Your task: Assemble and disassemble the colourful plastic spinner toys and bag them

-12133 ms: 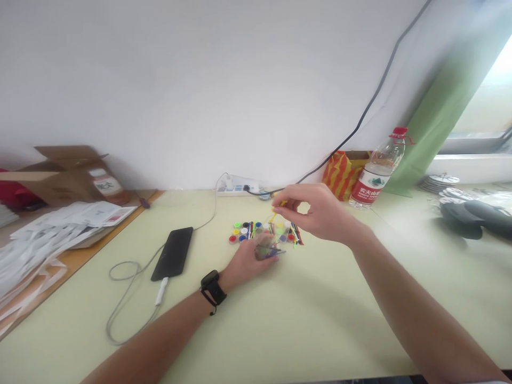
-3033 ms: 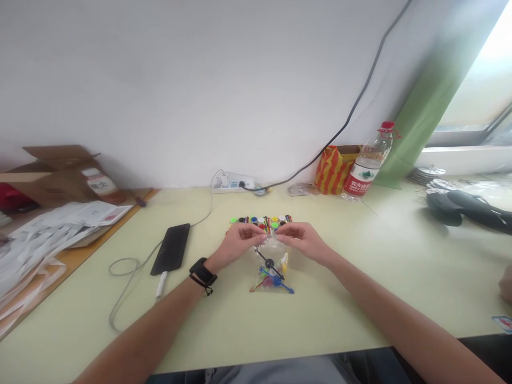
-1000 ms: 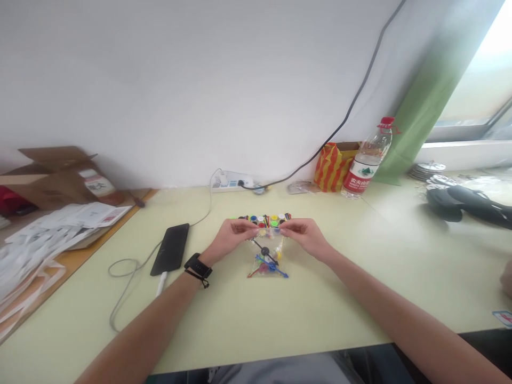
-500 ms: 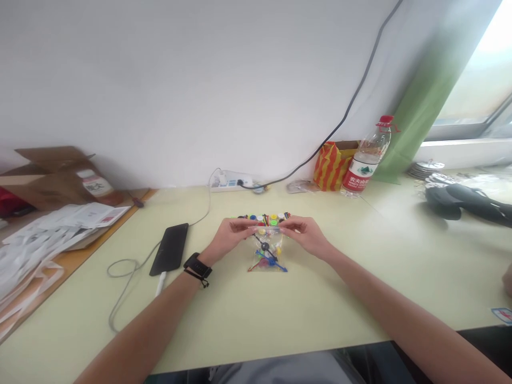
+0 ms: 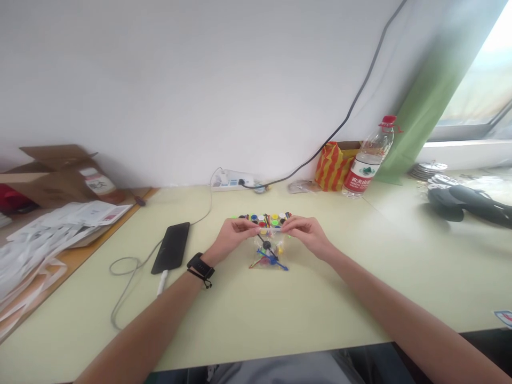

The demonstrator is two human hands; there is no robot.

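Note:
A small clear plastic bag (image 5: pixel 269 253) hangs between my hands at the middle of the table. Inside it are colourful pieces, among them a black one and a blue one shaped like spinners with arrow ends. My left hand (image 5: pixel 236 234) pinches the bag's top edge at its left end. At the right end of the same edge, my right hand (image 5: pixel 305 233) pinches it between thumb and fingers. Just behind the bag lie small round pieces (image 5: pixel 275 217) in several colours, partly hidden by my hands.
A black phone (image 5: pixel 171 248) with a cable lies left of my hands. Along the wall are a power strip (image 5: pixel 232 181), a striped bag (image 5: pixel 334 168) and a water bottle (image 5: pixel 362 170). A black device (image 5: pixel 460 202) lies right; white packets (image 5: pixel 76 224) lie left.
Both hands still hold the bag's top edge, with only a slight shift of the fingers. The whole view has moved a little.

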